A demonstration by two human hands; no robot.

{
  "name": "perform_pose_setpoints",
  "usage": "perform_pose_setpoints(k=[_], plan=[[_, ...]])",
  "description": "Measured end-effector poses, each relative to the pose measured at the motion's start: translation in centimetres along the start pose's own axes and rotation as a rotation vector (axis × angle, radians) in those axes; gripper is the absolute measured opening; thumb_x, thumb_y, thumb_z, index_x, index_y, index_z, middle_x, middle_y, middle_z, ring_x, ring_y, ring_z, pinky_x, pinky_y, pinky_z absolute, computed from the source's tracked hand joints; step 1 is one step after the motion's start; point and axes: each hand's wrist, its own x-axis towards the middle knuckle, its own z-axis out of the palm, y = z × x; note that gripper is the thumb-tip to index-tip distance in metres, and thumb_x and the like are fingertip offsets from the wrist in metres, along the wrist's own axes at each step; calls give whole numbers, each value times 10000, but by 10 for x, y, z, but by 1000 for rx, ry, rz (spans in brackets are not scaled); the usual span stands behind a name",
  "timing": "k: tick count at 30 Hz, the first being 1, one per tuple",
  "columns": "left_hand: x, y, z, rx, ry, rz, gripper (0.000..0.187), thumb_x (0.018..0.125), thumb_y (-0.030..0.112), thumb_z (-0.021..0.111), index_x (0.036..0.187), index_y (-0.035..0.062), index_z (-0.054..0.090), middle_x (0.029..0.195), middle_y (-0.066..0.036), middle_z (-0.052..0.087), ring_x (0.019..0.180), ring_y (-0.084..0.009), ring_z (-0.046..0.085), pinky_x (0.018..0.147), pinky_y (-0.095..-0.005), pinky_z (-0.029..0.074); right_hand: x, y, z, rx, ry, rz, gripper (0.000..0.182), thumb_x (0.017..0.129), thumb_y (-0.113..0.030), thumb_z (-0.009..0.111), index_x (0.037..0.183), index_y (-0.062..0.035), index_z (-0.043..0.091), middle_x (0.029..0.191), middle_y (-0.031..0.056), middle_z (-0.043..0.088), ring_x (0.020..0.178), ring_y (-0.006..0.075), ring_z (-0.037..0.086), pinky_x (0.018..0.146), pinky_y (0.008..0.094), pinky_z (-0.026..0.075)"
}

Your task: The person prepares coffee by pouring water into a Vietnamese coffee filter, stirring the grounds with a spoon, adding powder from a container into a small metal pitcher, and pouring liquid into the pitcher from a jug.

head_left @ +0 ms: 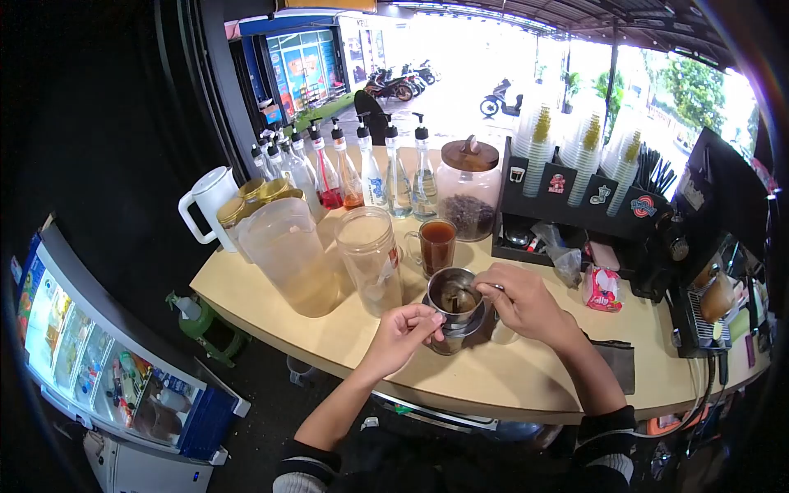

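Note:
A small metal cup [454,289] with some liquid inside is held near the counter's front edge, above a second round, shiny vessel [457,338] whose kind I cannot make out. My left hand [404,338] is closed, thumb and fingers pinching the metal cup's near left side. Over the cup's right rim, my right hand [526,302] is closed on the thin handle of a spoon [493,286] that dips into the cup. Just behind stands a glass mug [437,246] of reddish-brown drink. To the left are a clear plastic jar [367,246] and a cloudy pitcher [283,251] holding some liquid.
Pump bottles [372,177] line the counter's back, beside a wooden-lidded jar [468,189] of dark contents. A black rack [567,193] holds stacked cups. A pink packet [602,289] and dark cloth [610,366] lie right. A white jug [209,205] stands left.

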Motion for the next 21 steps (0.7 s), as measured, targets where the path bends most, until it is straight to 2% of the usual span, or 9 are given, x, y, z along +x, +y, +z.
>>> perform_pose_setpoints(k=[4, 6, 7, 9, 12, 13, 15, 19, 21], plan=[[-1, 0, 0, 22, 4, -11, 190, 947, 216, 592, 967, 35, 646, 772, 8, 645, 725, -44, 576, 654, -193, 427, 2, 6, -6, -67, 2, 9, 82, 857, -53, 603, 896, 19, 607, 781, 155, 588, 704, 344, 581, 637, 399, 472], [-1, -1, -1, 20, 1, -17, 189, 948, 219, 590, 966, 39, 645, 771, 12, 642, 725, -42, 572, 657, -193, 423, 3, 10, -5, -55, -5, 39, 102, 891, -60, 565, 905, 14, 634, 751, 133, 602, 684, 268, 593, 617, 323, 464], [-1, 0, 0, 23, 8, -18, 186, 949, 219, 588, 962, 41, 644, 769, 17, 638, 725, -39, 567, 663, -192, 418, 2, 8, -5, -56, -5, 34, 102, 891, -60, 565, 905, 14, 634, 751, 133, 602, 684, 268, 593, 617, 323, 464], [0, -1, -1, 27, 17, -14, 183, 950, 218, 586, 959, 44, 642, 767, 21, 633, 726, -37, 563, 669, -192, 414, 0, 2, -3, 163, -43, 143, 107, 891, -51, 557, 898, 13, 643, 763, 123, 625, 668, 230, 603, 622, 305, 469], [0, -3, -2, -12, 16, -4, 174, 953, 203, 580, 965, 39, 636, 769, 18, 626, 728, -39, 557, 683, -196, 411, 1, 11, -3, -8, 49, 76, 115, 895, -45, 551, 903, 13, 650, 773, 113, 651, 673, 194, 625, 640, 292, 481], [1, -1, -1, -19, 16, 26, 169, 955, 191, 576, 971, 32, 632, 770, 16, 624, 733, -42, 556, 692, -199, 414, 0, 10, -3, -8, 49, 76, 115, 895, -45, 551, 903, 13, 650, 773, 113, 651, 673, 194, 625, 640, 292, 481], [2, 4, 0, -23, 18, 63, 164, 956, 179, 571, 976, 26, 627, 771, 14, 622, 737, -45, 555, 700, -202, 416, 0, 6, -6, 120, 20, 225, 113, 897, -72, 571, 950, -6, 647, 800, 130, 668, 727, 227, 656, 666, 324, 499], [6, 7, -2, 35, 38, 93, 165, 955, 169, 565, 970, 14, 619, 800, 6, 610, 765, -59, 550, 727, -212, 422, 1, -3, -5, 124, 24, 111, 112, 898, -78, 582, 939, -4, 655, 796, 121, 677, 733, 197, 661, 678, 305, 499], [8, 4, -2, 42, 30, 120, 165, 955, 153, 567, 983, -3, 613, 821, -7, 623, 783, -64, 565, 734, -219, 436, 0, 2, -3, 153, 171, 143, 120, 904, -86, 590, 944, 4, 660, 803, 106, 683, 741, 164, 657, 691, 289, 499]])
